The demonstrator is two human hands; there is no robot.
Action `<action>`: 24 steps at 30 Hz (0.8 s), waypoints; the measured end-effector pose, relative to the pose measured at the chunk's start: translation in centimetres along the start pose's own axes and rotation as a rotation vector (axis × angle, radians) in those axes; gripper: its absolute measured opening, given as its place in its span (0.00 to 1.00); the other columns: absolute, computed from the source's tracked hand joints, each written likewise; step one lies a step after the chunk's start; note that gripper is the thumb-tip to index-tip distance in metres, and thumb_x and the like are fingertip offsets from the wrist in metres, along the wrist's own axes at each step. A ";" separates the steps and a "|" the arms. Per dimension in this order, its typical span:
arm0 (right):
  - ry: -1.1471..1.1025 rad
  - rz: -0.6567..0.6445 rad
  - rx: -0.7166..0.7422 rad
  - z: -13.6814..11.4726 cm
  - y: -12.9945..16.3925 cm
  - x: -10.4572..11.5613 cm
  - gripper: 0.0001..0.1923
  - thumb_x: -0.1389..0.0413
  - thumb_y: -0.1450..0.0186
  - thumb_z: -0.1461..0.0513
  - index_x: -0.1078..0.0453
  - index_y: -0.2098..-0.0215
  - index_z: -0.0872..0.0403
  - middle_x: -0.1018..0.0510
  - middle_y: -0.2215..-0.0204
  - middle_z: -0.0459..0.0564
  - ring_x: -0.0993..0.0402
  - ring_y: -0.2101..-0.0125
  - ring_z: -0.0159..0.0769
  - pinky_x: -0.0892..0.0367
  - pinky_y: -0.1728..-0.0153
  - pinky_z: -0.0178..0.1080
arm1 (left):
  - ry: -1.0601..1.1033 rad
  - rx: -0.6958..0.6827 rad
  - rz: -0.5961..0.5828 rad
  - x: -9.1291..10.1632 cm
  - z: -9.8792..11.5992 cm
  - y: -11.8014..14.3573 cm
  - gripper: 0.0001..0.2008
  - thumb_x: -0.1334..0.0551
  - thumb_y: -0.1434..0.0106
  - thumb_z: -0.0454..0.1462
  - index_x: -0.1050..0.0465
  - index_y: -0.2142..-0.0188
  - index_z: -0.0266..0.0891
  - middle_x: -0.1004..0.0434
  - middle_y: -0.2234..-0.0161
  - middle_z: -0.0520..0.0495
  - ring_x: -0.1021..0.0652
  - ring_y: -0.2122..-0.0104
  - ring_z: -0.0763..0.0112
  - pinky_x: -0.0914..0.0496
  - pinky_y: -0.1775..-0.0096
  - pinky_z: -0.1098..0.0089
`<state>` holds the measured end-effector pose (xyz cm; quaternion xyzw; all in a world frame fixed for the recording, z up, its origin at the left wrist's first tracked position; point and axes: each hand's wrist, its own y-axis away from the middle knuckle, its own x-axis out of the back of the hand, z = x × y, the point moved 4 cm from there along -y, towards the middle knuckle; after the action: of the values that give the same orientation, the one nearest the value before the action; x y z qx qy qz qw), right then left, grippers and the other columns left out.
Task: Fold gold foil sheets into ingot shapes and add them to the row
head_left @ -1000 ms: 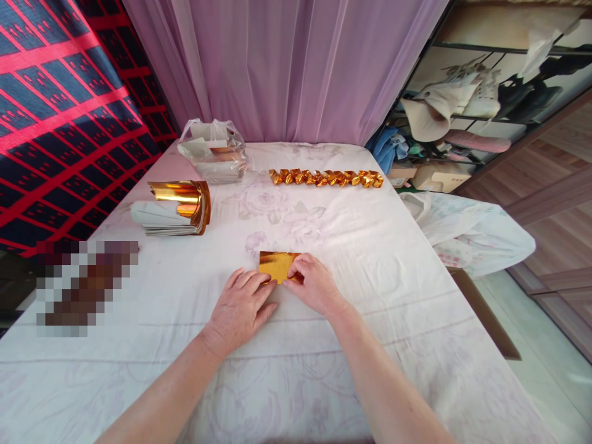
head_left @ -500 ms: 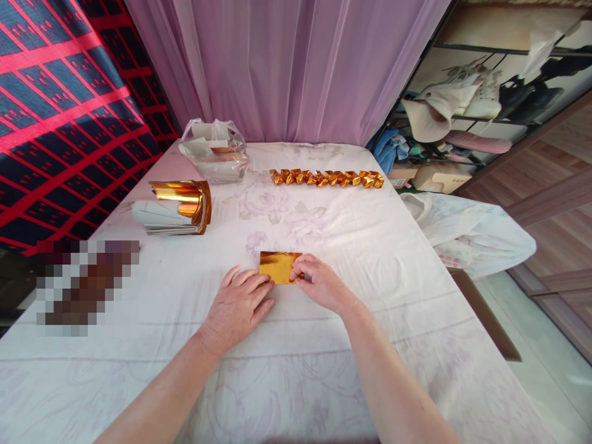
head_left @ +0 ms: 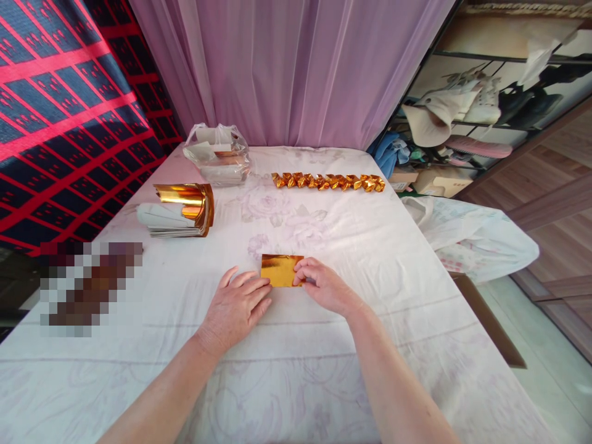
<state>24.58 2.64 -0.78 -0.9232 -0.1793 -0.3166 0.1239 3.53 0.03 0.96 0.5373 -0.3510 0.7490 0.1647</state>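
A small gold foil sheet (head_left: 279, 269), folded flat, lies on the white flowered tablecloth (head_left: 324, 345) in front of me. My right hand (head_left: 324, 288) pinches its right edge with thumb and fingers. My left hand (head_left: 237, 306) lies flat on the cloth, its fingertips touching the sheet's lower left edge. A stack of gold foil sheets (head_left: 182, 209), the top ones curled up, sits to the left. A row of folded gold pieces (head_left: 328, 181) runs across the far side of the table.
A clear plastic bag with paper packs (head_left: 217, 161) stands at the back left. A pixelated patch (head_left: 90, 287) covers something at the left edge. A white bag (head_left: 472, 237) hangs off the table's right side. Shelves with hats and clothes (head_left: 462, 111) stand at the right.
My left hand has slid a little left off the sheet, so more of the gold surface shows. My right hand stays pinched on the right edge. The view has shifted slightly downward.
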 end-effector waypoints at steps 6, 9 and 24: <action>0.010 0.019 0.011 -0.2 0.0 0.1 0.20 0.52 0.48 0.79 0.28 0.69 0.52 0.27 0.59 0.48 0.27 0.55 0.34 0.34 0.51 0.40 | 0.002 0.023 0.008 0.1 -0.3 0.2 0.14 0.46 0.28 0.40 0.21 0.54 0.46 0.18 0.54 0.52 0.24 0.52 0.59 0.44 0.42 0.51; 0.062 0.088 -0.039 -0.7 -0.2 -0.4 0.12 0.47 0.43 0.74 0.29 0.70 0.52 0.27 0.63 0.48 0.27 0.60 0.34 0.33 0.55 0.39 | 0.006 0.027 0.011 0.1 -0.2 0.1 0.13 0.46 0.29 0.40 0.22 0.55 0.45 0.18 0.54 0.52 0.24 0.52 0.59 0.44 0.42 0.51; 0.251 0.173 -0.211 -1.5 -0.7 -1.6 0.07 0.36 0.42 0.66 0.30 0.73 0.52 0.28 0.66 0.46 0.30 0.63 0.35 0.36 0.59 0.39 | -0.024 0.033 -0.053 -0.2 0.6 -0.2 0.13 0.44 0.30 0.40 0.23 0.51 0.46 0.23 0.54 0.46 0.25 0.54 0.59 0.42 0.42 0.48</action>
<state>22.32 2.39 -0.58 -0.8962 -0.0480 -0.4347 0.0745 4.16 -0.21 1.00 0.5582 -0.3261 0.7434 0.1715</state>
